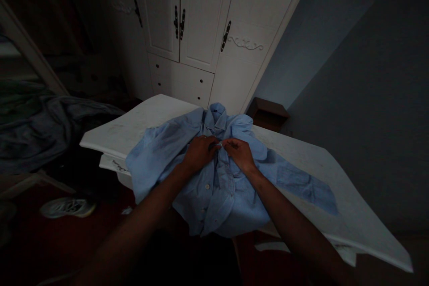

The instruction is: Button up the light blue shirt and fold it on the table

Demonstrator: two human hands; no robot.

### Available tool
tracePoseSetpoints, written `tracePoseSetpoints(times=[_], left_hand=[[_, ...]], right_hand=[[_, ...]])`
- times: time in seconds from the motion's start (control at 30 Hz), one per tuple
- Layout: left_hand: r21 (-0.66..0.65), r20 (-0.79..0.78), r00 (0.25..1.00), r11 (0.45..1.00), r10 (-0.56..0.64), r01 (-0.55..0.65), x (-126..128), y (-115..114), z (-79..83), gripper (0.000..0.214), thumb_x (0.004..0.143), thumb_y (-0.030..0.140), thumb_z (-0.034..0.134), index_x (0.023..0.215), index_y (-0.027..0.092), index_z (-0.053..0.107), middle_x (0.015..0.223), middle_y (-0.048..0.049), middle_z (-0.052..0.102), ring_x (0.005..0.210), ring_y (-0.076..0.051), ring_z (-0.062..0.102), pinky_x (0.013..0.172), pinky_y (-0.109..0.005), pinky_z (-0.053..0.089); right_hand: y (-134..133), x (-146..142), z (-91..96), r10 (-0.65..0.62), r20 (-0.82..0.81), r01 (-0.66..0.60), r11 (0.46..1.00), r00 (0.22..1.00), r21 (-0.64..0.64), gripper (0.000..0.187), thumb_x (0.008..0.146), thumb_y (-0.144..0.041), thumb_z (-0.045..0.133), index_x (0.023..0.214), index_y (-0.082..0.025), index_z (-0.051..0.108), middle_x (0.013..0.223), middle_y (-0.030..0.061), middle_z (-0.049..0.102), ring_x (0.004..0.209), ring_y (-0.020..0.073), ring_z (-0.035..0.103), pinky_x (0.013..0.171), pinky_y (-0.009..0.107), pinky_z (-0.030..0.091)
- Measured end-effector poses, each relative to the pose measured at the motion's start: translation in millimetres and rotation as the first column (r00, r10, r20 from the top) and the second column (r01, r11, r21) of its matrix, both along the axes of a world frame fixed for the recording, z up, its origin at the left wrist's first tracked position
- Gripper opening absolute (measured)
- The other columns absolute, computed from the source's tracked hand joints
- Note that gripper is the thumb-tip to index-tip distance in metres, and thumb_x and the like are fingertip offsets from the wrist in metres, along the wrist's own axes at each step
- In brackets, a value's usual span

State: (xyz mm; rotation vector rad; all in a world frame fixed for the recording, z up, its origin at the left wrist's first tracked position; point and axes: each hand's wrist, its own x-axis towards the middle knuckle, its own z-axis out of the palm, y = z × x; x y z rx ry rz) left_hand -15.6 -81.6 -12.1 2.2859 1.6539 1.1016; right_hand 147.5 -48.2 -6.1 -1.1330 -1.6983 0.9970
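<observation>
The left hand (pixel 200 152) and right hand (pixel 239 152) meet at the chest of a light blue shirt (pixel 248 208), each narrowed to a pinch on the cloth of its front opening, fingertips nearly touching. The step in hand looks like working a button there; whether it is being fastened or undone cannot be told, as the fingers cover the spot. The next move seems to call for a steady hold on both edges and a small, careful push of the fingertips.

Below the hands, a pale button (pixel 207 186) shows uncovered on one edge. The collar (pixel 219 118) points away from the person, one sleeve (pixel 304 183) stretches out to the right, and the hem hangs over the near edge.

The shirt lies across a white table (pixel 147 118) with angled corners. Beyond stands a white wardrobe (pixel 197 18) with dark handles; a small brown cabinet (pixel 268 114) sits to its right, by a bluish-grey wall (pixel 335 76). At left are heaped grey cloth (pixel 33 134) and, on a dark red floor (pixel 27 250), a shoe (pixel 69 207). The room is dim
</observation>
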Motion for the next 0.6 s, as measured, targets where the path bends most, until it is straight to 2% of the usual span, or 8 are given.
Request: tracePoseSetpoints(times=[0.13, 0.3, 0.6], left_hand=[[0.013, -0.025, 1.0, 1.0, -0.003, 0.004, 0.6, -0.2, 1.6, 0.018, 0.09, 0.029, 0.055, 0.091, 0.02, 0.071, 0.091, -0.0065, 0.074, 0.09, -0.024, 0.065, 0.087, -0.038, 0.047], [0.061, -0.016, 1.0, 0.998, -0.016, 0.017, -1.0, 0.8, -0.5, 0.016, 0.087, 0.023, 0.058, 0.088, 0.023, 0.074, 0.091, -0.0044, 0.074, 0.091, -0.023, 0.065, 0.088, -0.04, 0.046], [0.063, 0.011, 0.999, 0.997, -0.044, 0.044, -1.2, -0.8, 3.5, 0.025, 0.083, 0.01, 0.052, 0.084, 0.022, 0.074, 0.087, -0.0039, 0.074, 0.09, -0.022, 0.064, 0.089, -0.04, 0.045]], right_hand=[[-2.7, 0.5, 4.4, -0.002, -0.056, -0.004, 0.995, 0.998, -0.104, 0.024, 0.066, -0.038, 0.063, 0.074, -0.016, 0.07, 0.057, -0.0017, 0.059, 0.05, 0.0101, 0.047, 0.047, 0.022, 0.034], [-1.3, 4.1, 7.4, 0.042, -0.091, -0.063, 0.969, 0.995, -0.238, 0.024, 0.062, -0.036, 0.067, 0.074, -0.015, 0.071, 0.053, -0.0032, 0.056, 0.046, 0.0088, 0.045, 0.042, 0.02, 0.028], [7.4, 10.0, 6.4, 0.11, -0.086, -0.13, 0.951, 0.99, -0.279, 0.023, 0.061, -0.035, 0.07, 0.073, -0.016, 0.072, 0.055, -0.0024, 0.058, 0.048, 0.0092, 0.048, 0.04, 0.019, 0.029]])
